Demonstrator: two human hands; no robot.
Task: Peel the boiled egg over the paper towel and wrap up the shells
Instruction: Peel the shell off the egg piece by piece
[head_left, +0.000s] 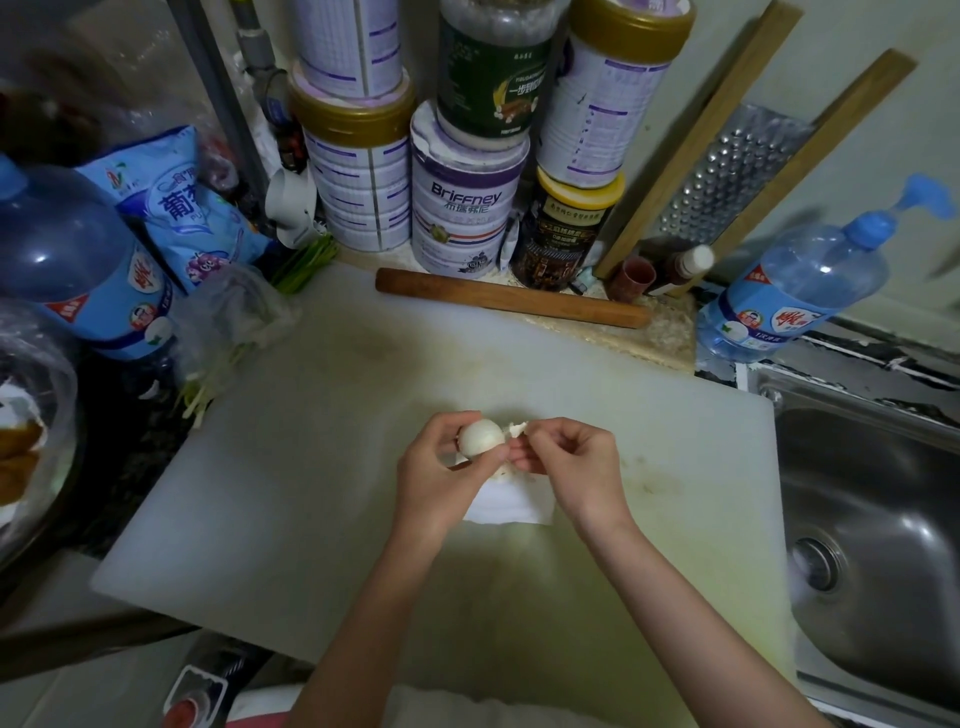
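Note:
A white boiled egg is held above the white cutting board by my left hand, fingers curled around it. My right hand pinches a ragged piece of shell at the egg's right side. Beneath both hands lies a white paper towel, mostly hidden by them. A few pale shell bits show on the towel between the hands.
A wooden rolling pin lies along the board's far edge. Stacked tins and jars stand behind it. Blue bottles sit at far left and right. A steel sink is at the right, a metal grater leans on the wall.

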